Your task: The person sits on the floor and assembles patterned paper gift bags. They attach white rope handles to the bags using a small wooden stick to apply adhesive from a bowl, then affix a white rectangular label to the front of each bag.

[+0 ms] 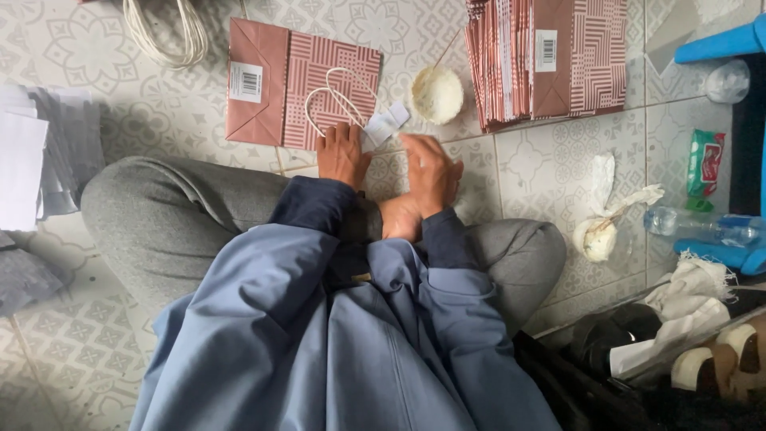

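You are sitting cross-legged on the patterned tile floor (550,160), looking down over your blue jacket and grey trousers. Your left hand (341,153) is pressing flat, fingers spread and grasping nothing, on the near edge of a flattened paper bag (275,84), pink-brown with a striped panel and a white label on its folded base. The bag is lying on the floor just beyond your knees, and its white cord handle (339,100) is looping across the striped face toward your left hand. Your right hand (431,172) is resting on the floor just beside the bag's corner, fingers curled downward; whether its grip is closed on anything, you cannot tell from here. A small white paper tab (385,124) is lying between the two hands' fingertips, touching the bag's edge. Just beyond it, a round white bowl of paste (436,94) is sitting with a thin stick leaning in it. To its right, a thick stack of matching bags (550,60) is lying. A bundle of white cord (167,32) is lying to the far left.
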